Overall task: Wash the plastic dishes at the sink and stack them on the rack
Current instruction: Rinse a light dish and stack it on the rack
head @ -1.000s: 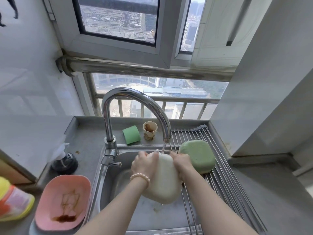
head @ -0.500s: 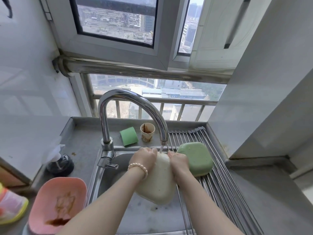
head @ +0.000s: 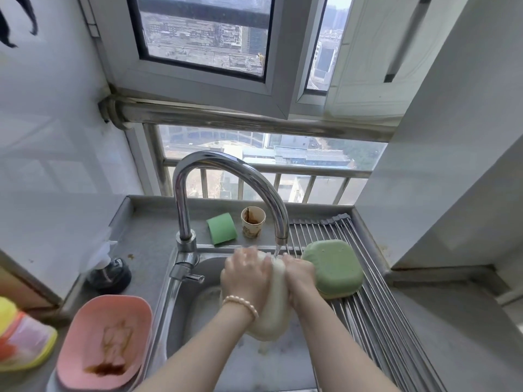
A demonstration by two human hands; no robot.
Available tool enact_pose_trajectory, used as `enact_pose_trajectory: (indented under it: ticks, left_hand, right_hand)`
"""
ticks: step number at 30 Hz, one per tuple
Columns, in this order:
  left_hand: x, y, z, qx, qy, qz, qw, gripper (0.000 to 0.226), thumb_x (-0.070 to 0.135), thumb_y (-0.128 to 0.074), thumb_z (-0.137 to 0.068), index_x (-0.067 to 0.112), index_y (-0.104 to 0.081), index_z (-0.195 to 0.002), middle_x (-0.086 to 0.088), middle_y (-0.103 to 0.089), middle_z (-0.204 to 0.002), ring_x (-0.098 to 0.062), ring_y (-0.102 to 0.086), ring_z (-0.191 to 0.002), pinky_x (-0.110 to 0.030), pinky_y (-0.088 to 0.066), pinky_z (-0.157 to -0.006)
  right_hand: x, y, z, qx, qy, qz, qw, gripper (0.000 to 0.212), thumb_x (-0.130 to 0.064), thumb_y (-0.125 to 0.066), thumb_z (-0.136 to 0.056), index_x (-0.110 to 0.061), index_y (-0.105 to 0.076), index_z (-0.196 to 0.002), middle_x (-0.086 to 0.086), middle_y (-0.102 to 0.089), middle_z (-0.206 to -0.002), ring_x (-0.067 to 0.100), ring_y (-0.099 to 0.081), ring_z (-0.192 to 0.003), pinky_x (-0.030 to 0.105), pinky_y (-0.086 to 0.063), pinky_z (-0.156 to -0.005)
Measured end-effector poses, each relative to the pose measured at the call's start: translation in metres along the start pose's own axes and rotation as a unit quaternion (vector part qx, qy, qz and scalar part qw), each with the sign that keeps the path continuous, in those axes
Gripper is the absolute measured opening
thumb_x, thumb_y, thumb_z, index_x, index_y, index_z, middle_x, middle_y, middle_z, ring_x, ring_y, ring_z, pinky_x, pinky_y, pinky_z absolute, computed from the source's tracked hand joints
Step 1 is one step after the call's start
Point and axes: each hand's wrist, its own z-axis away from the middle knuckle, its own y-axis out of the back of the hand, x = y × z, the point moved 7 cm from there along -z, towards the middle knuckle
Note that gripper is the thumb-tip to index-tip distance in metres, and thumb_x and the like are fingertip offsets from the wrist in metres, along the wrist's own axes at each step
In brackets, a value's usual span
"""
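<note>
Both hands have turned the cream dish (head: pixel 273 315) more edge-on beneath the running faucet (head: pixel 226 176). On the desk (head: pixel 147 244) at left, a stained pink dish (head: pixel 104 340) waits. Left hand (head: pixel 246 275) and right hand (head: pixel 300 275) grip the cream dish over the sink (head: pixel 186 315). Rightward, a green dish (head: pixel 334 267) lies upturned on the rack (head: pixel 376 315).

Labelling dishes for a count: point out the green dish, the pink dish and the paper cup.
green dish (head: pixel 334 267), head view, middle of its upturned base.
pink dish (head: pixel 113 315), head view, bare inner floor.
paper cup (head: pixel 252 229), head view, outer wall.
</note>
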Motion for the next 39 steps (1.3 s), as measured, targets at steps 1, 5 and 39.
enact_pose_trajectory:
  ticks: [1,5,39]
  left_hand:
    - [0.009,0.001,0.011,0.011,-0.034,-0.024,0.999,0.065,0.057,-0.019,-0.086,0.022,-0.056,-0.126,-0.008,-0.052,-0.131,-0.031,-0.050,-0.114,-0.043,-0.041,-0.091]
    - [-0.012,-0.015,-0.006,-0.130,0.041,0.010,0.991,0.064,0.066,-0.029,-0.087,0.022,-0.051,-0.128,-0.006,-0.051,-0.131,-0.028,-0.048,-0.117,-0.038,-0.042,-0.094]
    - [-0.059,0.004,-0.003,0.012,0.341,0.465,0.817,0.038,0.033,-0.052,-0.096,-0.003,-0.065,-0.090,-0.013,-0.066,-0.103,-0.033,-0.061,-0.098,-0.033,-0.046,-0.091]
  right_hand:
    - [0.001,0.001,0.001,0.000,-0.012,-0.002,1.000,0.033,-0.027,-0.059,-0.092,-0.010,-0.063,-0.064,0.011,-0.070,-0.082,0.029,-0.064,-0.082,0.040,-0.054,-0.082]
    - [0.008,-0.003,0.006,-0.030,-0.016,-0.007,0.999,0.028,-0.021,-0.058,-0.093,-0.001,-0.067,-0.075,0.009,-0.066,-0.077,0.023,-0.060,-0.078,0.034,-0.049,-0.075]
    - [-0.046,-0.029,0.050,-0.061,0.260,0.394,0.879,0.094,-0.083,-0.013,-0.072,-0.023,-0.046,-0.137,0.009,-0.048,-0.129,0.029,-0.047,-0.121,0.039,-0.039,-0.096]
